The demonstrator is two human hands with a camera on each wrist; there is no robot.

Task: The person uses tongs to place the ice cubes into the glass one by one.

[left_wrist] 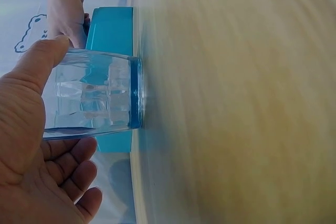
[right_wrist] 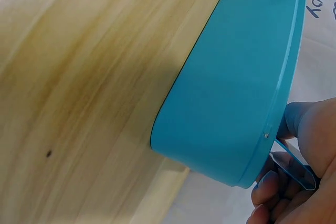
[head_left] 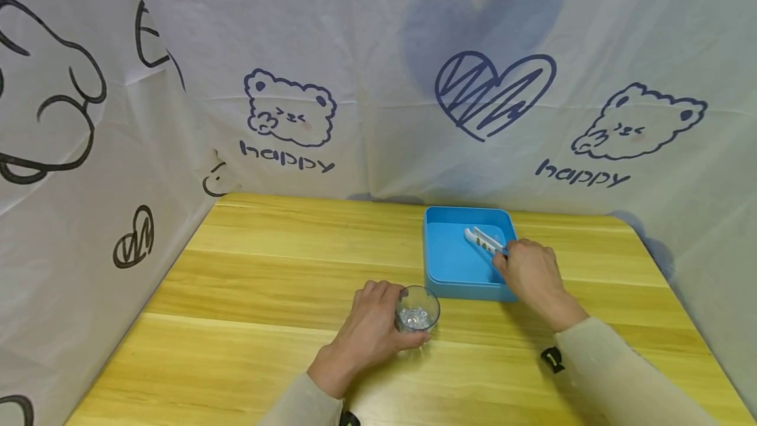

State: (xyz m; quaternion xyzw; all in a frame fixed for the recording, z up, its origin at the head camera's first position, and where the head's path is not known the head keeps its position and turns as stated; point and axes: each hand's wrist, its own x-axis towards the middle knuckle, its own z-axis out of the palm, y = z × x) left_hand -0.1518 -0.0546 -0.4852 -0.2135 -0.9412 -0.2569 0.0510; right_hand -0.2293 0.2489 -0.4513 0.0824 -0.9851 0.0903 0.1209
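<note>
A clear glass (head_left: 417,309) stands upright on the wooden table with several clear, ice-like pieces (head_left: 414,319) inside. My left hand (head_left: 371,324) holds it from the left, thumb on the near side and fingers on the far side. In the left wrist view the thumb lies along the upper part of the glass (left_wrist: 100,93). My right hand (head_left: 535,275) grips small white and blue tongs (head_left: 485,240) over the right side of a blue square box (head_left: 470,290). The tongs' white tips are above the box floor; something small and clear seems to lie near them. The right wrist view hides the tips behind the box wall (right_wrist: 226,82).
The box stands at the back right of the table (head_left: 266,281), close behind the glass. White cloth (head_left: 378,31) printed with bears and hearts hangs behind and on both sides. A black tag (head_left: 552,359) hangs by the right sleeve.
</note>
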